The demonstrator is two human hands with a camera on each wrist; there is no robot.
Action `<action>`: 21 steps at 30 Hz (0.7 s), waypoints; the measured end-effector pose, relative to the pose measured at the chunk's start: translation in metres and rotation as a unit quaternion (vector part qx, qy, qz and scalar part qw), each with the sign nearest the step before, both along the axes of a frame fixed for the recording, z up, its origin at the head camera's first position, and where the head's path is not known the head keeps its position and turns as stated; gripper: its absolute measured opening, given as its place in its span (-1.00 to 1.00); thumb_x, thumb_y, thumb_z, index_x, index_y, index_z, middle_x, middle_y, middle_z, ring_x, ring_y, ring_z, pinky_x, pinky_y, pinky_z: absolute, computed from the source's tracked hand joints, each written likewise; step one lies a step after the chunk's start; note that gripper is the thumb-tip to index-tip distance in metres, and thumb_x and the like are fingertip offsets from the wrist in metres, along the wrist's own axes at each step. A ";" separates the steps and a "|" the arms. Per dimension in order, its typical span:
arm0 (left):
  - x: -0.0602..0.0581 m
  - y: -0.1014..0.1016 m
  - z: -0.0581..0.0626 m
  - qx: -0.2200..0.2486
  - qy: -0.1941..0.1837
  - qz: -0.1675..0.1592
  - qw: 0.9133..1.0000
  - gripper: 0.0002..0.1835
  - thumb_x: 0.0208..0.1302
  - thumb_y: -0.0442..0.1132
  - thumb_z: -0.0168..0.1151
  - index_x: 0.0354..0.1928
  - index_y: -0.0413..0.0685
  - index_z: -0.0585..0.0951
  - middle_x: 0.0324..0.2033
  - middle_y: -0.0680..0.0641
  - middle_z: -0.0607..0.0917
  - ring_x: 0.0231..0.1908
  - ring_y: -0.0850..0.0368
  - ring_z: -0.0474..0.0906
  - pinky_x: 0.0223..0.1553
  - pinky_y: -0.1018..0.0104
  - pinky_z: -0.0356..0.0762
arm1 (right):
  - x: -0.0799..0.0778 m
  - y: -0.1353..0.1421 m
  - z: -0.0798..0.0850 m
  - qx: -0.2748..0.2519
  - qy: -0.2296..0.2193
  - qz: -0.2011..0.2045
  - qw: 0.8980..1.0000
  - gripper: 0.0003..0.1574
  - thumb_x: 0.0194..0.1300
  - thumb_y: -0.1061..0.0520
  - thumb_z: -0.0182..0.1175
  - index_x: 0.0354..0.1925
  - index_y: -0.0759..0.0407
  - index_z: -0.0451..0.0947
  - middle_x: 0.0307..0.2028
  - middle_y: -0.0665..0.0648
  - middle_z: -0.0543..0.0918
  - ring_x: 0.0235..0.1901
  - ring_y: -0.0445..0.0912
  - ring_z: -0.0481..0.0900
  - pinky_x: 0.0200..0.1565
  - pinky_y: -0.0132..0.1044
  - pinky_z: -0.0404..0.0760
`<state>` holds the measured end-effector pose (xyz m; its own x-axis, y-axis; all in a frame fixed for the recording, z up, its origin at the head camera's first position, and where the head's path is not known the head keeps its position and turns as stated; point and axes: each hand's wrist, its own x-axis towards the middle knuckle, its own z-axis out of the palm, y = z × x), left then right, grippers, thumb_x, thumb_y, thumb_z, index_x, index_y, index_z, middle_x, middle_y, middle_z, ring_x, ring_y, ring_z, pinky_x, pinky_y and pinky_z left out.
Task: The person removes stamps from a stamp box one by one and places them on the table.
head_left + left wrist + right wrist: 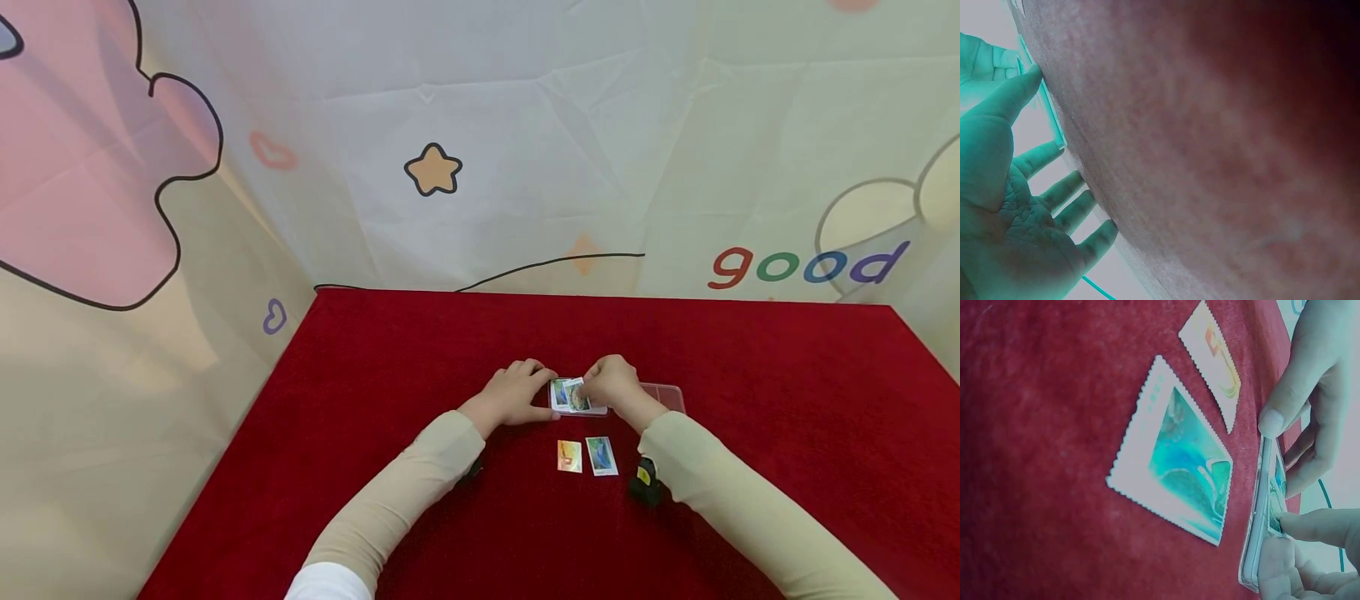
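A shallow clear plastic case (600, 412) lies on the red cloth with stamps in it. At its left end my left hand (513, 393) spreads straight fingers, the thumb at the near corner and the index finger at the far one. My right hand (617, 387) pinches a stamp (576, 395) between thumb and forefinger over the case. Another picture stamp (560, 392) shows to its left inside. Nearer me lie an orange-yellow stamp (569, 457) and a blue-green stamp (1191, 469) with perforated edges. The right hand hides part of the case.
The case's clear lid (666, 395) lies folded out to the right, partly behind the right wrist. Red cloth (375, 350) covers the table. A printed curtain (525, 167) hangs behind and along the left side.
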<state>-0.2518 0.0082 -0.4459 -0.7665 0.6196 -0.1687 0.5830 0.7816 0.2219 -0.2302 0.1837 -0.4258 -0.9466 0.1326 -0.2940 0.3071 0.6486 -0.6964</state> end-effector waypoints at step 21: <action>0.001 0.000 0.001 0.005 -0.007 0.006 1.000 -0.32 0.21 0.21 0.19 0.33 0.18 0.35 0.28 -0.01 0.35 0.29 0.05 0.24 0.24 0.10 0.28 | 0.000 0.008 0.005 -0.111 -0.050 -0.001 0.993 -0.82 0.21 0.34 0.20 -0.21 0.46 0.51 -0.36 0.18 0.58 -0.43 -0.15 0.59 -0.28 -0.27 0.66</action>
<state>-0.2510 0.0081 -0.4445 -0.7719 0.6116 -0.1734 0.5697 0.7865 0.2384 -0.2297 0.1919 -0.4206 -0.9113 0.0565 -0.4078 0.3827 0.4817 -0.7884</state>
